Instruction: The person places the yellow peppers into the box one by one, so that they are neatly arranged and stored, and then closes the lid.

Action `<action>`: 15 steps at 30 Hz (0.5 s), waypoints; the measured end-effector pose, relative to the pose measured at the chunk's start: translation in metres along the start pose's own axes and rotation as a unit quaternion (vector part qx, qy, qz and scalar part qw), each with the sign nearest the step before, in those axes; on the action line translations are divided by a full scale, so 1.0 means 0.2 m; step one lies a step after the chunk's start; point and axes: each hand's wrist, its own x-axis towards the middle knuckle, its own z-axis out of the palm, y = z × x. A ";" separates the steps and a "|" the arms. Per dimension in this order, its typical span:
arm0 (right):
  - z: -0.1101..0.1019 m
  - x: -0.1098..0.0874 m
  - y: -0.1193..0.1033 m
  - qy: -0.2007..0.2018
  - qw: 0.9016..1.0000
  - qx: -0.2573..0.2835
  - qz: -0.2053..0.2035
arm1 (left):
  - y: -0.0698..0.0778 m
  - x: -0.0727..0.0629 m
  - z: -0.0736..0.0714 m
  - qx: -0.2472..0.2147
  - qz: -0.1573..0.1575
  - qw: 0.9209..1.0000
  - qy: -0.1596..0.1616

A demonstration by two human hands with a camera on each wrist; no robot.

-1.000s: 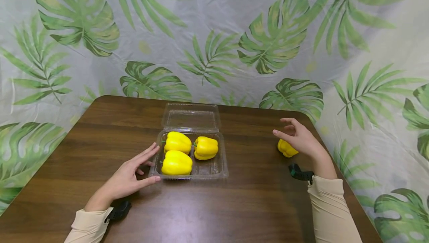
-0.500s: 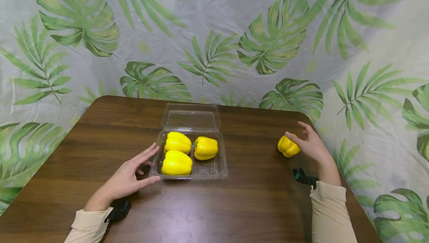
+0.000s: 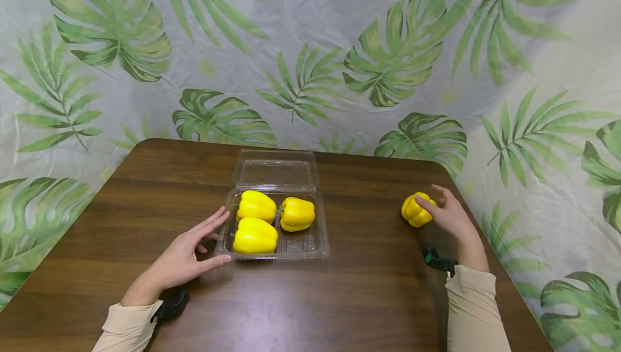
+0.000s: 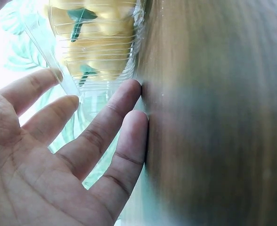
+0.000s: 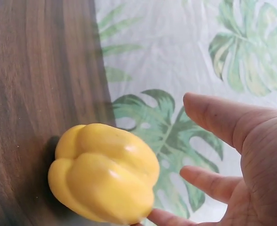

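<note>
On the brown wood-grain table [image 3: 359, 298]: we see a clear plastic hinged container [image 3: 302, 245] left of the middle, its see-through lid [image 3: 276, 171] folded back on the far side.
Peppers inside: we count three glossy yellow bell peppers. The back-left pepper [image 3: 256, 205] and the front-left pepper [image 3: 255, 236] sit close together, one behind the other, with green stems [image 4: 76, 29] towards the container's left wall. The back-right pepper [image 3: 298, 214] sits beside them, and the ridged floor shows in front of it.
Pepper outside: we have a fourth yellow bell pepper [image 3: 412, 212], lying on its side near the table's right edge, well apart from the container, its lobed end towards us.
Left hand [image 3: 179, 257]: fingers spread and fairly straight, gripping nothing; two fingertips rest on the table, while the others reach the container's left rim.
Right hand [image 3: 451, 217]: fingers parted and loosely bent at the fourth pepper. The thumb lies over its near right side in our head view; our right wrist view shows two fingers standing off it and one digit meeting its edge. We see no grip closed around it.
Wrists: we wear cream sleeves [image 3: 477, 309] and black wrist devices [image 3: 439, 261].
Backdrop: we face a pale cloth [image 3: 310, 18] printed with green leaves.
</note>
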 end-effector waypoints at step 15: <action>0.03 0.06 0.06 0.007 1.000 0.020 -0.007 | 0.01 0.00 0.00 0.001 -0.005 1.000 -0.005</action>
